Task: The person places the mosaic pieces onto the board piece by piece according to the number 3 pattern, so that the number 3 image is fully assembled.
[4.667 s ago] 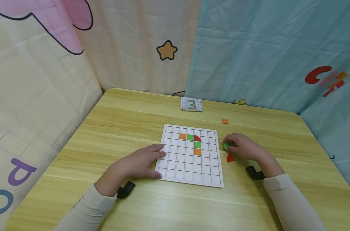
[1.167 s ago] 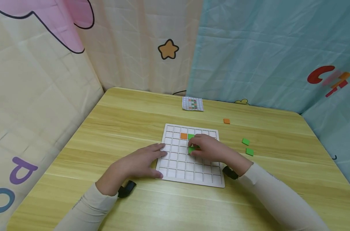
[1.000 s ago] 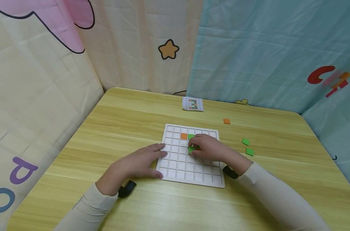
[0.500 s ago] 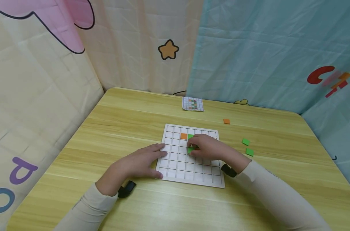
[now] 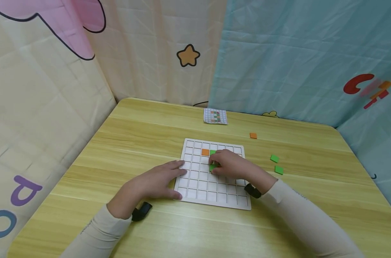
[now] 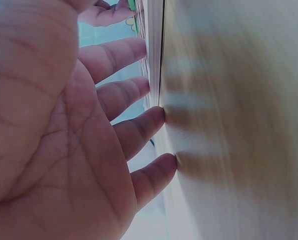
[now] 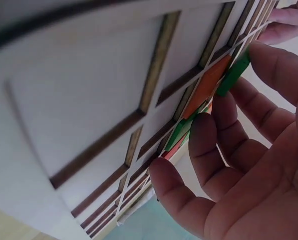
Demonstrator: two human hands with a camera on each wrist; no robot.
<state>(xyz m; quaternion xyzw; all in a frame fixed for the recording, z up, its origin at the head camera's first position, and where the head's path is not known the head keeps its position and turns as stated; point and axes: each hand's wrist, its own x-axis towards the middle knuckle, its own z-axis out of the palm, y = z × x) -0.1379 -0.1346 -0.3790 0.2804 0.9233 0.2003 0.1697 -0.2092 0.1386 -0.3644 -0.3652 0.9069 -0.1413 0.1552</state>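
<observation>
A white grid board (image 5: pixel 202 185) lies on the table. My left hand (image 5: pixel 150 182) rests along its left edge, fingers spread and fairly straight. Over the board's middle, my right hand (image 5: pixel 229 165) pinches a small green square tile (image 7: pixel 234 75) between thumb and a finger. In the right wrist view that tile is tilted at the board surface beside an orange tile (image 7: pixel 207 85). Farther along sit a green tile (image 7: pixel 176 135) and a red piece (image 7: pixel 172 151). The head view shows an orange tile (image 5: pixel 205 152) and part of a green tile (image 5: pixel 212 152); my right hand hides other pieces.
Right of the board lie two loose green tiles (image 5: pixel 274 158) and, farther back, an orange tile (image 5: pixel 253 135). A small printed grid card (image 5: pixel 215 116) lies near the table's back edge. Curtains (image 5: pixel 150 53) hang behind the table.
Since the oldest frame, my right hand has moved left from the table onto the board. The loose red piece is no longer visible there, and two green tiles are uncovered. Recently it shifts slightly left.
</observation>
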